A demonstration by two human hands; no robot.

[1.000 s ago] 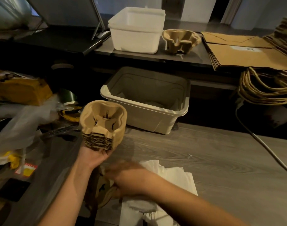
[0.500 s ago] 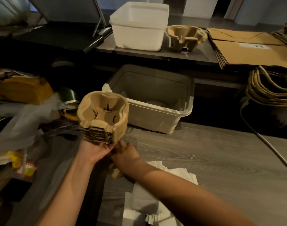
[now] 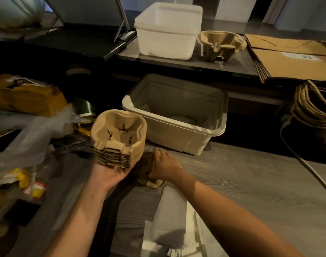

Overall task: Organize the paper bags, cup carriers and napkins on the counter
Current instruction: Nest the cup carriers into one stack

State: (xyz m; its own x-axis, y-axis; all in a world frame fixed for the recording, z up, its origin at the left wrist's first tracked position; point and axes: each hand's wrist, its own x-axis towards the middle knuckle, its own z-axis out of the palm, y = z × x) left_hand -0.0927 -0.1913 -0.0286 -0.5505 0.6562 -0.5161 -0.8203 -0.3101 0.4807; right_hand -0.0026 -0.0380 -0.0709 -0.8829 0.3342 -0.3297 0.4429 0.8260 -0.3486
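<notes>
1. Left hand (image 3: 110, 175), head view: palm up, fingers curled beneath the stack of cup carriers (image 3: 119, 138), held upright above the counter (image 3: 251, 191), cups opening upward.
2. Right hand (image 3: 165, 167): fingers clamped on a loose cup carrier (image 3: 149, 181), low on the counter, just right of and below the stack; this is the nearer hand to it.
3. Judgement: the loose cup carrier probably joins the stack, and must rise above the top rim to nest.
4. Napkins (image 3: 173, 219): heaped near the person, unsorted.
5. Paper bags (image 3: 291, 62): flat pile, far right.
</notes>
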